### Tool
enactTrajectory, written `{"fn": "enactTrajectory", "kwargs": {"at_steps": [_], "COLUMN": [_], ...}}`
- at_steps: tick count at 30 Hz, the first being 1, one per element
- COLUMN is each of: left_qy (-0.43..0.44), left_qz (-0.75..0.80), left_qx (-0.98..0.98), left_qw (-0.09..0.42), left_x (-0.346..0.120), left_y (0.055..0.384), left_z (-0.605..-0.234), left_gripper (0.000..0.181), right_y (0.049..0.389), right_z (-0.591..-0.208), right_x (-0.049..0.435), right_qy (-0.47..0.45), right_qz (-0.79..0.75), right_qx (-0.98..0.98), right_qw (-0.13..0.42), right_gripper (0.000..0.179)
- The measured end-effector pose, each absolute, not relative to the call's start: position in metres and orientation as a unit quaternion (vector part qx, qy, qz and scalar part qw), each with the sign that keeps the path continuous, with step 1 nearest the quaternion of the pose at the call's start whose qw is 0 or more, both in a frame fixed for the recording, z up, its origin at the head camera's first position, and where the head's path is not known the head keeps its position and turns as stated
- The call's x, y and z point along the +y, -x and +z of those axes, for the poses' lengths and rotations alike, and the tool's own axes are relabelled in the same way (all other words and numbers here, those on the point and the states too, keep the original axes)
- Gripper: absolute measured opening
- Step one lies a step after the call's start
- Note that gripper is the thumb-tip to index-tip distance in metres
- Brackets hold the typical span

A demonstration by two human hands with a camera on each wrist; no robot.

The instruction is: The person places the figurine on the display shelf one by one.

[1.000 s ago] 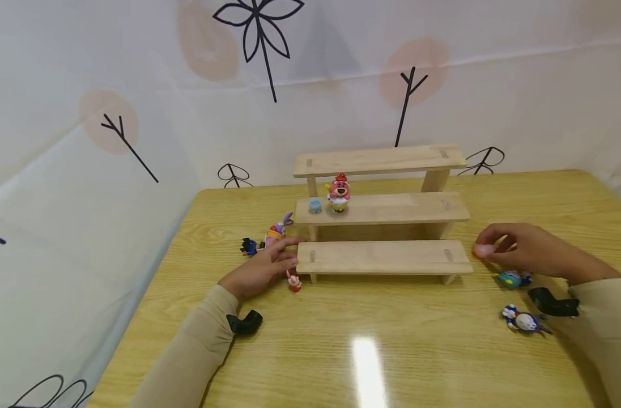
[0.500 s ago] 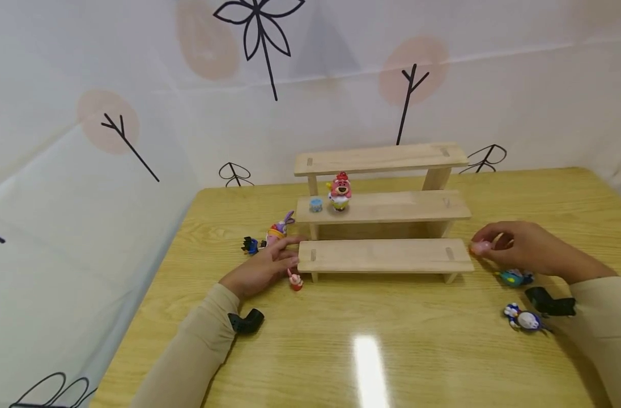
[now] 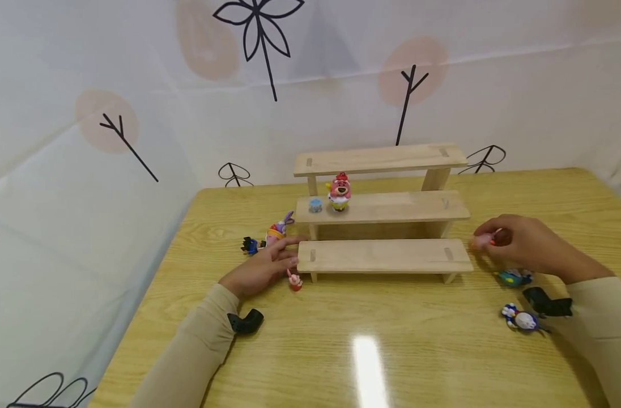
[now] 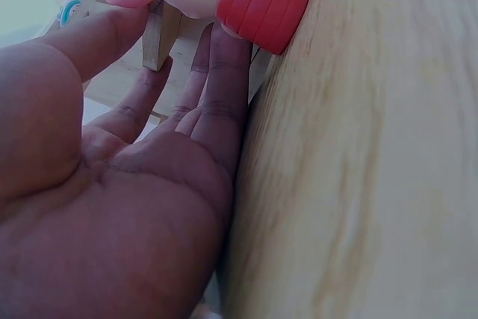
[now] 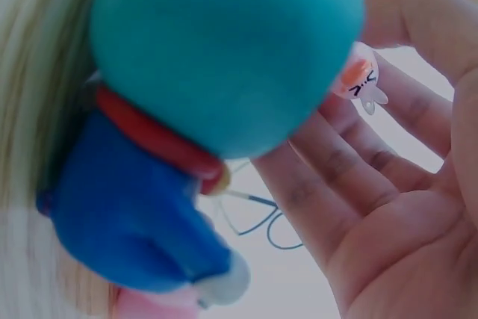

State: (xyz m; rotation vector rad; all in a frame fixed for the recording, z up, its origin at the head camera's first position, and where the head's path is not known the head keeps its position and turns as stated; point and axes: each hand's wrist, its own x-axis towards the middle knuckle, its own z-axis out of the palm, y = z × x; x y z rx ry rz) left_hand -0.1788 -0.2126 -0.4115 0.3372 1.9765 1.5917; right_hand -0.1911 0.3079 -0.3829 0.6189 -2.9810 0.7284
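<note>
My left hand [image 3: 259, 272] rests on the table, fairly straight fingers reaching to the left end of the three-step wooden shelf [image 3: 382, 256]. Close by its fingers is a small pink figurine in a red striped outfit [image 4: 261, 9]. Beyond the shelf's right end, my right hand [image 3: 535, 249] pinches a small pink figurine [image 3: 481, 241] between thumb and fingers. The right wrist view shows a little face and pale ears on this pink figurine [image 5: 357, 76]. Under that wrist lies a blue figurine with a teal head [image 5: 224, 42], large in the foreground there.
On the middle step stand a pink bear figurine [image 3: 339, 194] and a small light-blue piece [image 3: 315, 205]. A purple-and-pink figurine [image 3: 277, 231] and a dark-haired blue one [image 3: 250, 246] lie left of the shelf. A blue-and-white figurine [image 3: 524, 321] lies at the front right.
My right hand has shifted slightly up and away from me with the pink figurine, which has turned between its fingers. The left hand has stayed in place.
</note>
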Motion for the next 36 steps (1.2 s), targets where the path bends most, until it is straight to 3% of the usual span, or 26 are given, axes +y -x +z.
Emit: {"fn": "enactTrajectory", "kwargs": {"at_steps": [18, 28, 36], "left_qy": [-0.127, -0.134, -0.143], "left_qz": [0.591, 0.594, 0.608], "left_qx": [0.743, 0.741, 0.728], "left_qw": [0.287, 0.283, 0.284], "left_x": [-0.212, -0.213, -0.212], "left_y": [0.179, 0.178, 0.180], "left_z": [-0.410, -0.412, -0.415], "left_gripper": [0.051, 0.054, 0.055], "right_y": [0.187, 0.181, 0.175], "right_z": [-0.370, -0.362, -0.350], "right_x": [0.309, 0.302, 0.292], "right_qy": [-0.205, -0.218, -0.209], "right_qz": [0.228, 0.248, 0.266], "right_qx": [-0.949, -0.933, -0.922], "right_qw": [0.075, 0.144, 0.190], "right_gripper": [0.019, 0.019, 0.032]}}
